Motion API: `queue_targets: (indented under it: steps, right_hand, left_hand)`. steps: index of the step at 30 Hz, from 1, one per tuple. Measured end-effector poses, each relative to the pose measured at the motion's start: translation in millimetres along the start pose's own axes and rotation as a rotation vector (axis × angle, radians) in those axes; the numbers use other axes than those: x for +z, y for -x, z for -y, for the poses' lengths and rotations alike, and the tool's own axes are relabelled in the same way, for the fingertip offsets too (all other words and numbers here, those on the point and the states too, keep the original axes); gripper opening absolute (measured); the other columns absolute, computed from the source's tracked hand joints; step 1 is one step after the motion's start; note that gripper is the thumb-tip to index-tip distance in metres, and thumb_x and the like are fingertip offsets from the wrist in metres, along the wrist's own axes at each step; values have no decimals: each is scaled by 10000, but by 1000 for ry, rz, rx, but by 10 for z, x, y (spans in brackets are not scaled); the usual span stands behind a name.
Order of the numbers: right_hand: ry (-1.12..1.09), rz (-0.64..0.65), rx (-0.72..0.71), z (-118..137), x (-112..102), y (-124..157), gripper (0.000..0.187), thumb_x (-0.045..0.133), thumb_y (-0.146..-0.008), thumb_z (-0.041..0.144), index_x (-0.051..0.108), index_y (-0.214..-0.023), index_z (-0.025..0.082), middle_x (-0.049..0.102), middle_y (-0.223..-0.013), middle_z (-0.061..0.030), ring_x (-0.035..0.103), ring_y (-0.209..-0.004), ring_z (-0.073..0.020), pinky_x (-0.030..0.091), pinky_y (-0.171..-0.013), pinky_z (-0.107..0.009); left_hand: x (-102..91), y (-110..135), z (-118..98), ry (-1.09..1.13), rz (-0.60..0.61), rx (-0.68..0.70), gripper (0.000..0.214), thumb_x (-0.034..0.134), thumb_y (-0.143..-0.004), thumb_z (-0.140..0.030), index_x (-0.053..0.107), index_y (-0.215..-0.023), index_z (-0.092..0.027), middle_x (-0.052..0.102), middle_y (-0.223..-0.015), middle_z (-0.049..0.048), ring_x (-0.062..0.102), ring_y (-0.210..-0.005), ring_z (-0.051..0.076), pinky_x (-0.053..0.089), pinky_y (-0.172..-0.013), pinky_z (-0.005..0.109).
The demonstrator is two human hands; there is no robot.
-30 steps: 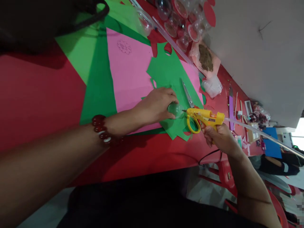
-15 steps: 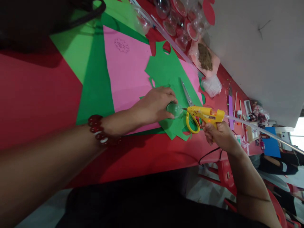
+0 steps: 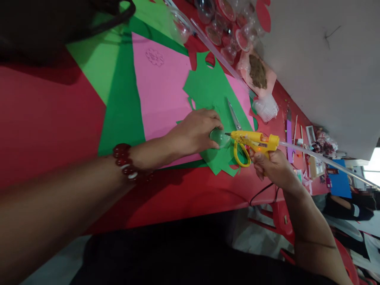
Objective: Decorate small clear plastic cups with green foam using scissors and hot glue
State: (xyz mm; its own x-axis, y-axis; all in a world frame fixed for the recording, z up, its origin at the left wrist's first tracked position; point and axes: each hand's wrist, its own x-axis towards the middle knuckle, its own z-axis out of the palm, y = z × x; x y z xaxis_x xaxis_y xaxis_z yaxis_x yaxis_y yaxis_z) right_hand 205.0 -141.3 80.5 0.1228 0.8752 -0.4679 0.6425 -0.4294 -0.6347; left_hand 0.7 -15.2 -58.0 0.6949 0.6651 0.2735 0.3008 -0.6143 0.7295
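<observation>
Pinching a small clear plastic piece [image 3: 220, 139], a person's left hand [image 3: 200, 132] curved its fingers and thumb around the rounded side, only partly closed, from about nine o'clock. The piece sat over a cut-up green sheet [image 3: 204, 85], whose colour showed through it. At three o'clock from it, the right hand [image 3: 271, 164] was closed around the handle of a yellow glue gun [image 3: 252, 139], the nozzle pointing towards nine o'clock and ending right at the plastic; whether the tip touched could not be told. An orange light glowed on the gun's body, and a long glue stick [image 3: 320, 156] ran from its back between three and four o'clock.

Scissors [image 3: 234, 114] lay just beyond, blades towards eleven o'clock, their handles partly covered by the gun. A pink sheet [image 3: 162, 89] spread out at ten o'clock, partly hidden by the left hand and forearm. Several left fingertips and the trigger area were hard to make out. A dark object [image 3: 44, 31] at ten o'clock was cut off by the frame, and a person in dark clothing [image 3: 350, 208] at four o'clock appeared small and indistinct.
</observation>
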Motion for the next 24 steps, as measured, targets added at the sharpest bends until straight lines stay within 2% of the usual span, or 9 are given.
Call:
queue_targets:
  steps: [5, 14, 24]
  right_hand:
    - [-4, -20, 1, 12, -6, -5, 744, 622, -744, 943, 606, -652, 205, 452, -425, 61, 440, -377, -88, 408, -402, -239]
    - [-6, -22, -12, -64, -43, 9, 690, 620, -811, 878, 582, -634, 212, 456, -431, 59, 423, -388, -82, 419, -414, -235]
    - [-27, -28, 37, -78, -25, 73, 681, 642, -793, 873, 558, -635, 216, 469, -454, 52, 431, -387, -88, 406, -402, -242]
  left_hand:
    - [-3, -4, 4, -13, 0, 11, 342, 827, -760, -332, 785, -1076, -208, 747, -1182, 79, 673, -1105, 298, 508, -969, 414]
    - [-5, -2, 7, -21, 24, -8, 371, 834, -760, -332, 775, -1098, -189, 736, -1207, 98, 665, -1131, 294, 509, -986, 406]
    - [22, 4, 55, 15, -24, 20, 333, 821, -759, -375, 784, -1052, -219, 752, -1155, 78, 671, -1081, 292, 518, -990, 428]
